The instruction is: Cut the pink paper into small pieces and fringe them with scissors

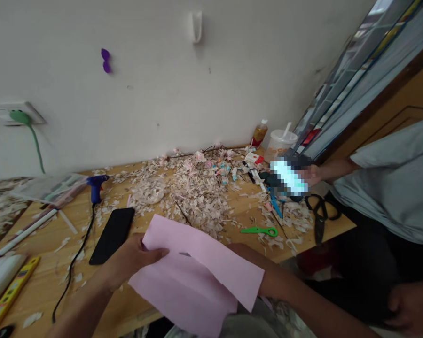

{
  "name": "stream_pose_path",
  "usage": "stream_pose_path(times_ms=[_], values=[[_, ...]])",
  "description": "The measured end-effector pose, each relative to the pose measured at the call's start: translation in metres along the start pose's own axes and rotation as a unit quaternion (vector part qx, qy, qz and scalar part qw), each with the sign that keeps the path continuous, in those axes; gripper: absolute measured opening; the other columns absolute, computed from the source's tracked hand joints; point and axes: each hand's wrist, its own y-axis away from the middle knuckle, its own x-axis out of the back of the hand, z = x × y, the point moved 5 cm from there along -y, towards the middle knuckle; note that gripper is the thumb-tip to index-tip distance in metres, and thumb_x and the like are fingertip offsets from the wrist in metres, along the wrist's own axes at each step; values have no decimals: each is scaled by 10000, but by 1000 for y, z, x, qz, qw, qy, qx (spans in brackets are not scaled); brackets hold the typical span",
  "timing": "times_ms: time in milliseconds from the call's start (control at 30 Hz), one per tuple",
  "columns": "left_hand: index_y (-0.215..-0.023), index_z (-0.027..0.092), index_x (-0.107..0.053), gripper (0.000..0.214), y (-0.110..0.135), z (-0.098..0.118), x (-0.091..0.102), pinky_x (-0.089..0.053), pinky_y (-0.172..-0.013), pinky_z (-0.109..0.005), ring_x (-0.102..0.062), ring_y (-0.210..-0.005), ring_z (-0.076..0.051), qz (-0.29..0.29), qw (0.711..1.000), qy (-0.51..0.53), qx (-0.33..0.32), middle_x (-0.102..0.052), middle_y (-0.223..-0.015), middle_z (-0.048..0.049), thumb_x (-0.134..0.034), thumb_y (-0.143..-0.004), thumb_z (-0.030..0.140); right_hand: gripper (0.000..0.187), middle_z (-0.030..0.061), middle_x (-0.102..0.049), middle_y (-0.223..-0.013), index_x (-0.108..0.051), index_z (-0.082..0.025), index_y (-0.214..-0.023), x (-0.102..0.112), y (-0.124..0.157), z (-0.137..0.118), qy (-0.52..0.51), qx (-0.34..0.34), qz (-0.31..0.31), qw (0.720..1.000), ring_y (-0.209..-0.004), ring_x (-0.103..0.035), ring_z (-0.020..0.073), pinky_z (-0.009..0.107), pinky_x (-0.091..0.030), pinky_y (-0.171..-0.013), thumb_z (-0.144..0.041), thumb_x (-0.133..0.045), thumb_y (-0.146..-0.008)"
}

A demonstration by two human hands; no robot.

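Observation:
A large sheet of pink paper (186,286) is in front of me, with a long slit running in from its right side and a loose strip (225,263) along the top. My left hand (137,256) grips the sheet's left edge, thumb on top and fingers behind. Behind the strip is my right hand (245,253), its fingers hidden by the paper. At the inner end of the slit a small dark pointed tip (185,254) shows, perhaps a blade. Whatever the right hand holds is out of sight.
Paper scraps (200,202) litter the wooden table. On the left lie a black phone (113,234), a blue glue gun (96,188) and a yellow level (12,293). Green scissors (261,231) and black scissors (320,213) lie right. Another person's hand (313,174) holds a lit, blurred-out device.

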Motion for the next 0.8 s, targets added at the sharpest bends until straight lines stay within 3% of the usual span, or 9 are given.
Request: stream_pose_path(times_ms=[100, 233, 400, 467, 633, 800], values=[[-907, 115, -717, 470, 3, 0, -1, -506, -598, -271, -684, -717, -238, 9, 1000, 14, -1, -750, -842, -93, -769, -676, 521, 158, -21, -638, -716, -663, -149, -753, -4, 0, 7, 13, -20, -19, 1000, -641, -515, 134, 213, -386, -567, -289, -604, -797], [-933, 130, -725, 448, 3, 0, -8, -530, -691, -295, -695, -808, -254, -29, 998, 49, -12, -754, -941, -103, -782, -672, 491, 214, 0, -658, -748, -676, -142, -774, -7, -4, 3, 27, -17, -23, 999, -661, -515, 138, 223, -408, -592, -342, -614, -817], [-955, 106, -706, 507, 4, 1, -4, -529, -634, -285, -703, -780, -259, -4, 1000, 29, -1, -747, -917, -123, -781, -666, 517, 268, 39, -707, -790, -713, -131, -841, -7, -7, -3, 17, -61, -21, 998, -684, -578, 168, 229, -430, -588, -379, -616, -814], [-943, 99, -698, 520, 5, 2, -2, -526, -608, -279, -703, -750, -254, 8, 1000, 16, 5, -747, -892, -124, -781, -662, 529, 260, 41, -710, -807, -715, -131, -842, -8, -7, -4, 13, -54, -17, 998, -707, -594, 175, 235, -436, -612, -370, -619, -809], [-952, 115, -714, 501, 7, 8, -7, -549, -661, -300, -709, -794, -266, -27, 998, 52, 6, -756, -940, -126, -780, -662, 519, 224, 10, -682, -761, -685, -148, -802, -10, -8, 0, -22, -27, -1, 999, -668, -567, 156, 234, -426, -597, -359, -614, -815], [-898, 120, -736, 468, 7, 11, -12, -552, -659, -308, -711, -767, -267, -31, 997, 63, 12, -759, -918, -127, -789, -643, 509, 206, 3, -674, -749, -708, -161, -792, -12, -6, 10, -47, -27, -21, 998, -658, -567, 157, 238, -423, -584, -339, -606, -813]])
